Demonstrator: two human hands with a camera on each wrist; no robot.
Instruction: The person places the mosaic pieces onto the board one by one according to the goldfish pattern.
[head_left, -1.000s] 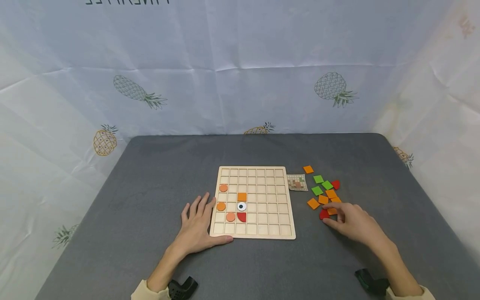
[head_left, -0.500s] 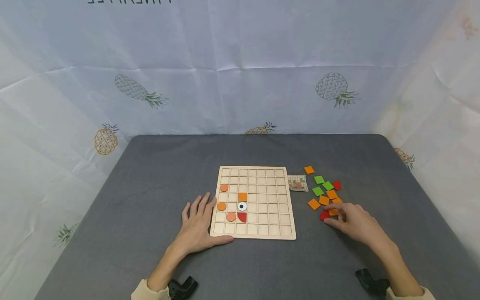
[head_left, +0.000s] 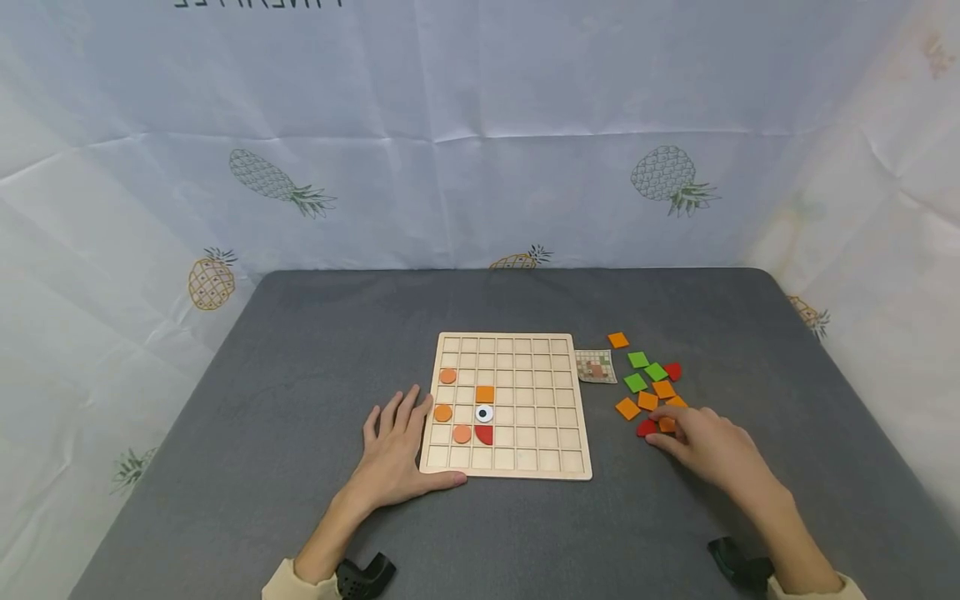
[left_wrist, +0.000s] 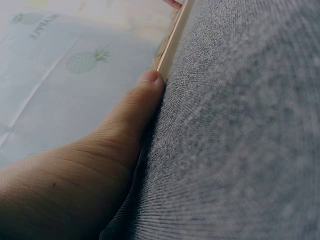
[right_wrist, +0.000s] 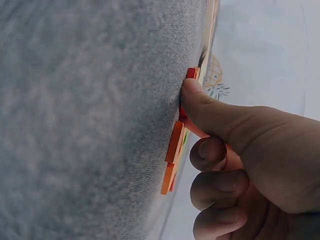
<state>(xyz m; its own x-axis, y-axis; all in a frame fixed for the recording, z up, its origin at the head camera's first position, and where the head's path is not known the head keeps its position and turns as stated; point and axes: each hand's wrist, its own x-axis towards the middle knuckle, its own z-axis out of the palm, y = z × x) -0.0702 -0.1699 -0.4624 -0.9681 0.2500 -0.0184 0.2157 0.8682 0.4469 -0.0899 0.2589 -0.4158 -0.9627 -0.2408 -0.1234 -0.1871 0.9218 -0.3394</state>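
My left hand (head_left: 397, 458) rests with spread, straight fingers at the near left corner of a square wooden grid board (head_left: 532, 437). Its thumb touches the board's near edge, as the left wrist view shows too. My right hand (head_left: 712, 446) pinches a red tile (head_left: 645, 428) between thumb and index finger, low at the cloth; the tile's full outline is hidden. The other right fingers are curled in the right wrist view. Several orange tiles (head_left: 627, 408) lie around that hand. On the board sit orange discs (head_left: 443, 412), an orange square (head_left: 485, 394), an eye disc (head_left: 484, 413) and a red quarter-round tile (head_left: 484, 435).
Green tiles (head_left: 635, 382) and another red tile (head_left: 672, 372) lie beyond the orange ones. A small printed pattern card (head_left: 596, 367) touches the board's right edge. Everything lies on a grey cloth-covered table (head_left: 337, 325) before a pineapple-print curtain (head_left: 480, 192).
The red tile has shifted slightly left with my right thumb and index finger. My left hand and the board stay in place.
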